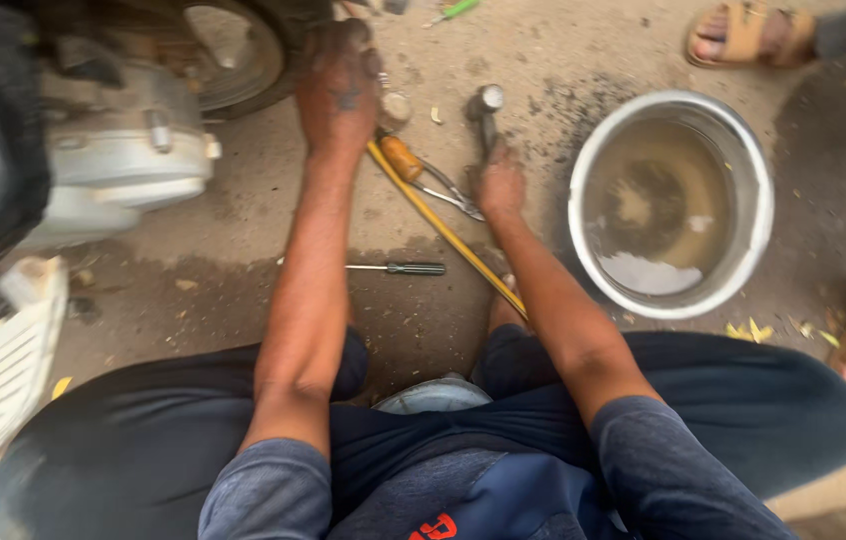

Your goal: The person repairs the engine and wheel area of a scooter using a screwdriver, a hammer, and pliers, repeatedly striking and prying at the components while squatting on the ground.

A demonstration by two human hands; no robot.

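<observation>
left hand [338, 85]: flat on the ground by the wheel [243, 50], fingers spread, holding nothing
right hand [499, 180]: closed round the hammer [484, 108] handle; head up, near the pliers [423, 175]
tools: yellow rod [443, 228], screwdriver [398, 268] lie loose
progress: early-looking; engine casing [133, 150] closed; water basin [671, 203] untouched

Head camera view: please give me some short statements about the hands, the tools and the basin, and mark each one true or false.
1. The right hand grips a hammer. True.
2. The metal basin is dry. False: it holds murky water.
3. The left hand reaches toward the wheel. True.
4. The screwdriver is in the left hand. False: it lies on the ground.
5. The pliers lie between the hands. True.
</observation>
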